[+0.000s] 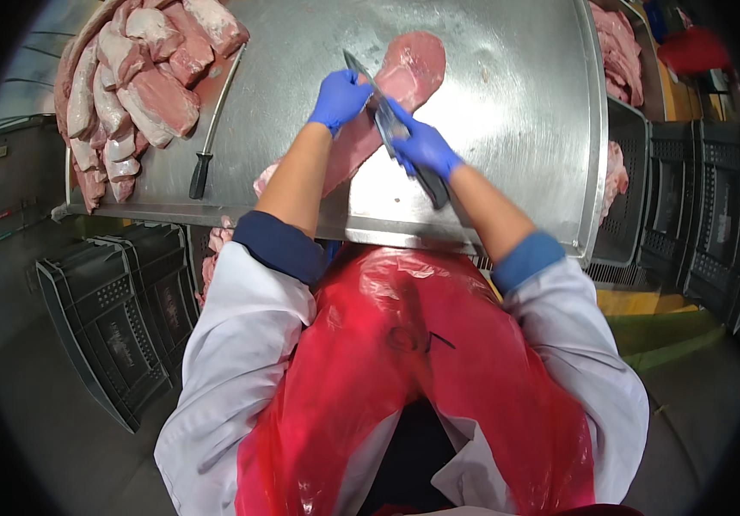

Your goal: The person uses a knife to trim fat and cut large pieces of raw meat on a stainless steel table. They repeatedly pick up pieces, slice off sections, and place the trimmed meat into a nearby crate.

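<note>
My left hand, in a blue glove, has its fingers curled beside the blade of a long knife over a piece of pink meat; what they grip is unclear. My right hand, also gloved, grips the knife near where blade meets black handle, which sticks out below it. The meat lies lengthwise on the steel table, partly hidden by the hands and knife. Left of them lies a sharpening steel, alongside a pile of meat pieces.
Dark crates stand on the floor at the lower left, and more at the right. A bin with meat is beyond the table's right edge, above another bin. A red object is at the upper right.
</note>
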Demonstrator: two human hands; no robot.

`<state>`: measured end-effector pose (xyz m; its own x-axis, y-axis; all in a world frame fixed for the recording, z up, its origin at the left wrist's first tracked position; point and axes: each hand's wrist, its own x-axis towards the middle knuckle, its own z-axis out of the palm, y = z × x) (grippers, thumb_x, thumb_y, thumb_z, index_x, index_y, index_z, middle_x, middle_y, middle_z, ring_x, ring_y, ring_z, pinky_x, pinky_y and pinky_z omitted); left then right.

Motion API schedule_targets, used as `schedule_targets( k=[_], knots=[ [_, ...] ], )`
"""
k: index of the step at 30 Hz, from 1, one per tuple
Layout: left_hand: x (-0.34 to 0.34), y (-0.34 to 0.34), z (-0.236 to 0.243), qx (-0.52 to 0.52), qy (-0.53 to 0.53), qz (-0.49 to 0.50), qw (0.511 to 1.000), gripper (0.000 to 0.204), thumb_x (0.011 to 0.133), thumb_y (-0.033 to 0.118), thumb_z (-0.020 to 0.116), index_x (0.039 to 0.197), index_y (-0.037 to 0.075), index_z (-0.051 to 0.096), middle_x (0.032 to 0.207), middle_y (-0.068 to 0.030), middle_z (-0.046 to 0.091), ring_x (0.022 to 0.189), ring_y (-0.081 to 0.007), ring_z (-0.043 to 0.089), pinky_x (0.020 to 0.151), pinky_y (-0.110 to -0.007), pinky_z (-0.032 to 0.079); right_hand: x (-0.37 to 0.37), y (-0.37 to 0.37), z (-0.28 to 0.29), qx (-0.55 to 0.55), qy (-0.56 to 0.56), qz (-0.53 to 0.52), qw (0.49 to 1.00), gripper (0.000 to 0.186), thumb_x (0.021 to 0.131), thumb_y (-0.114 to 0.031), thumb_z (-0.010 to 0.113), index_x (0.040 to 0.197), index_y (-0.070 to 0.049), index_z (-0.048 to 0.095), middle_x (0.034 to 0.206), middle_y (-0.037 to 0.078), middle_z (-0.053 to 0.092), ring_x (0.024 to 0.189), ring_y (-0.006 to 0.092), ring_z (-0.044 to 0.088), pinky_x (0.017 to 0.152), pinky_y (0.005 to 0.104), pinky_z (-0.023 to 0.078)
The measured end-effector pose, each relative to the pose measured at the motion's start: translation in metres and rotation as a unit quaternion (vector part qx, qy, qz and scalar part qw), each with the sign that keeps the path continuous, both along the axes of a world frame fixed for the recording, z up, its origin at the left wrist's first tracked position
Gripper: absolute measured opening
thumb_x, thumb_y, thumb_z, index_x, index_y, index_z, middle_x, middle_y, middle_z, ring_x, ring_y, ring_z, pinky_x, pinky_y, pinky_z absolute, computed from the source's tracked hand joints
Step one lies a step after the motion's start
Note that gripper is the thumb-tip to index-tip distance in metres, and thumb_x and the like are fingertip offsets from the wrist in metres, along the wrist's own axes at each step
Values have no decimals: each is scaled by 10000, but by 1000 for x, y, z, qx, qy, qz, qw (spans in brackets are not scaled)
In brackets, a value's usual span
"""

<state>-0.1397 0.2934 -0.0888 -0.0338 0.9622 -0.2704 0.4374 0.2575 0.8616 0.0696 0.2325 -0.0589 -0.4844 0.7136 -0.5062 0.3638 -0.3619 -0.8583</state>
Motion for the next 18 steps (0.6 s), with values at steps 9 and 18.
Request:
schedule_targets(
  k=[9,18],
  knots=[
    [-31,44,32,-20,66,-95,993,239,854,238,650,893,7,691,803,-41,658,756,-105,598,694,-274,484,-5,-47,-19,-11,84,14,996,779,924,-118,557,1614,-211,209,713,85,632,531,162,600,528,324,534],
    [-38,58,50,-38,-65,-116,990,258,886,255,664,923,1,680,812,-27,634,696,-108,566,653,-267,469,-43,-65,1,-1,33,19,999,783,939,-181,539,1622,-211,157,770,98,639,583,173,609,580,332,555]
  ],
)
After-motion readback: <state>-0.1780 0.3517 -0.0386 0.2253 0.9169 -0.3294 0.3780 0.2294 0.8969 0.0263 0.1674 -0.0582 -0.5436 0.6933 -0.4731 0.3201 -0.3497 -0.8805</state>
